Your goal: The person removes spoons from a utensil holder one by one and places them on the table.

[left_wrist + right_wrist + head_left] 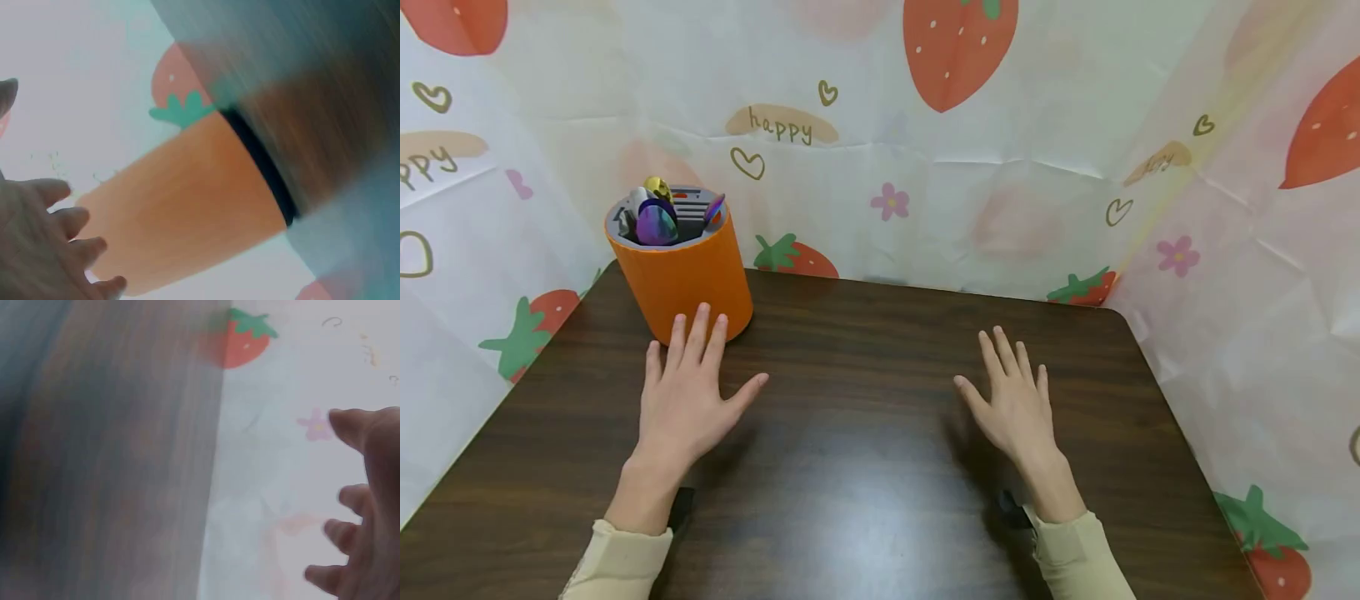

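An orange cylindrical holder (688, 287) stands upright at the back left of the table. Out of its grey divided top stick several utensils (657, 221), with shiny purple-blue and gold rounded ends; their exact kind is hard to tell. My left hand (685, 408) is spread palm down in front of the holder, its fingertips overlapping the holder's base in the head view. In the left wrist view the orange holder (187, 206) lies beyond the fingers, and contact cannot be made out. Over the right part of the table, my right hand (1017, 408) has its fingers spread and holds nothing.
The dark wood table (850, 467) has rounded back corners. Behind it and along both sides hangs a white sheet (865, 108) printed with strawberries, hearts and flowers. A black band piece (681, 508) shows at the left wrist and another (1013, 510) at the right.
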Tool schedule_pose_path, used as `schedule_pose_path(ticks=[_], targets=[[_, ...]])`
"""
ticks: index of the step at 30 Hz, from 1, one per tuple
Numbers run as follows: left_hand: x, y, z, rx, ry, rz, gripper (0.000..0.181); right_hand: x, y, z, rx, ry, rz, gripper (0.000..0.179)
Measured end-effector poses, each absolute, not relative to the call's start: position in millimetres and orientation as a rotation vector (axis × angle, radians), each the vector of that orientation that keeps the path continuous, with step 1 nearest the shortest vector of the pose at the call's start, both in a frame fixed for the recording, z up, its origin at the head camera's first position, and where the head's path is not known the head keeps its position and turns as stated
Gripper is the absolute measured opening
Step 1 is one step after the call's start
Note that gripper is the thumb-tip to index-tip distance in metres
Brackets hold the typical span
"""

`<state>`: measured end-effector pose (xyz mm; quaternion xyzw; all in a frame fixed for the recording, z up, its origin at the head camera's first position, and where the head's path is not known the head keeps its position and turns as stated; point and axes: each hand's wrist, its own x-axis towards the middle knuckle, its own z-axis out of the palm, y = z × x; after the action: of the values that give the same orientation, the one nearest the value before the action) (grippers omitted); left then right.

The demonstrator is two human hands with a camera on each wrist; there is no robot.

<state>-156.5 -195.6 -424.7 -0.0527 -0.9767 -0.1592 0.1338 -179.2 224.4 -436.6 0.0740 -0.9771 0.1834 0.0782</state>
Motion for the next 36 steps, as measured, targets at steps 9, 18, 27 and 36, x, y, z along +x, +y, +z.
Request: schedule_pose_path(ticks=[9,18,27,36], targets=[[-153.8,-245.1,-395.9,-0.086,-2.567,-0.452,0.095,-201.0,183.7,-406.5,0.388,-2.662,0.665,0.08],[-187.0,-296.0,-361.5,0.002,-2.638,-0.404,0.096,-242.8,118.5,-366.7,0.611,-2.568,0.734,0.079],[-231.9,-331.8,-347.7,-0.07,-2.808,-0.355,0.099,-281.3,52.6,-341.4,0.762,-2.698,0.692,0.08],[-259.1,-348.0,-340.8,-0.188,-2.87,-0.265,0.101,-312.3,-1.8,-335.7,0.796,-2.867,0.579,0.081]])
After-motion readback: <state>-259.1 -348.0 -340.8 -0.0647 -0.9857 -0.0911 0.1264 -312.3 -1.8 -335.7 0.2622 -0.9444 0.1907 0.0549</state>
